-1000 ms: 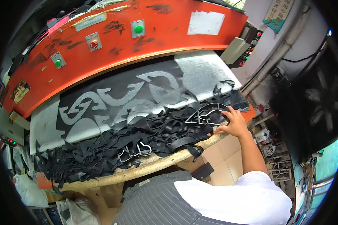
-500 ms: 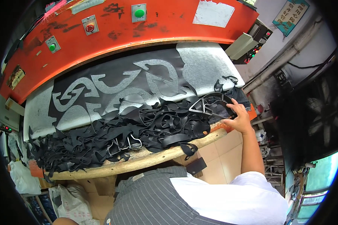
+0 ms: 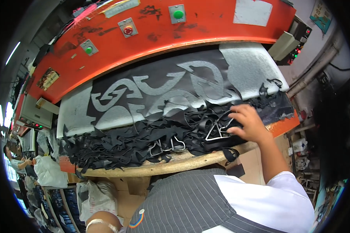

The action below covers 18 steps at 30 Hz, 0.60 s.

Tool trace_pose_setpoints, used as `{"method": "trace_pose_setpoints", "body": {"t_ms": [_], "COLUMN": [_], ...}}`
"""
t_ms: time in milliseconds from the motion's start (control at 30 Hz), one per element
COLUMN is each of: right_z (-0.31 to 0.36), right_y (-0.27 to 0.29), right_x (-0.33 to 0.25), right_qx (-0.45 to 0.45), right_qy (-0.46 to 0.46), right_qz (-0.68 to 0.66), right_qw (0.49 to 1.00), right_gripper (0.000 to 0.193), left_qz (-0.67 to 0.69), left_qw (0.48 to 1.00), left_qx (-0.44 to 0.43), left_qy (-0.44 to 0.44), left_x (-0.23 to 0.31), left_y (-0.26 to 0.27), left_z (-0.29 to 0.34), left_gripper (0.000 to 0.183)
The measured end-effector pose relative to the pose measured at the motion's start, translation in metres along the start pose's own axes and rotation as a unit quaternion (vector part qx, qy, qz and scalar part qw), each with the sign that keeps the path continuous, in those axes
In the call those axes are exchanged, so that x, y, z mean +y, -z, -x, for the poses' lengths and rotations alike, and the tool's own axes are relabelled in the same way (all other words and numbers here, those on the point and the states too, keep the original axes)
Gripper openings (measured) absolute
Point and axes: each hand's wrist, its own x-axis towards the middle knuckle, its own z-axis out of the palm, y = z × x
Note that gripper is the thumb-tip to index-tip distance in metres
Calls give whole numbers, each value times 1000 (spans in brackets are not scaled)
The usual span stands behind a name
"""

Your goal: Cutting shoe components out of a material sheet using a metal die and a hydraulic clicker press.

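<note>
My right hand (image 3: 249, 123) is at the right end of the pile of black scraps. Its fingers and thumb curve around the right side of a metal cutting die (image 3: 217, 136), a strip frame with silver braces. The die rests tilted on the scraps, and its far side is partly hidden by my fingers. Tangled black offcuts (image 3: 116, 143) run along the near side of the bed. Two smaller silver wire-like frames (image 3: 177, 144) lie among them, left of my hand. My left hand is out of sight; only a bent part of the left arm (image 3: 101, 224) shows.
A black sheet (image 3: 116, 87) with curved cut-outs lies on the pale cutting bed (image 3: 256, 66). Behind stands an orange press beam (image 3: 151, 31) with green and red buttons. A wooden rail (image 3: 171, 167) edges the front. White bags (image 3: 50, 171) are at left; another person (image 3: 17, 163) is far left.
My right hand has moved left and nearer along the scraps, and the cutting die has shifted and turned with it. The whole view has swung left, bringing the far-left person into sight.
</note>
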Motion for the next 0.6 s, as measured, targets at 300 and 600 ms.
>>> {"method": "trace_pose_setpoints", "body": {"t_ms": [300,600], "right_z": [-59,-70], "right_y": [-103,-127], "right_x": [-129,-139], "right_qx": [-139,-171], "right_qy": [150,116], "right_qz": [-143,-102], "right_qw": [968,973], "right_gripper": [37,26], "left_qz": [-98,-242], "left_qw": [726,619], "left_qx": [-325,-254], "left_qy": [598,702], "left_x": [104,141], "left_y": [39,94], "left_z": [131,181], "left_gripper": [14,7]}}
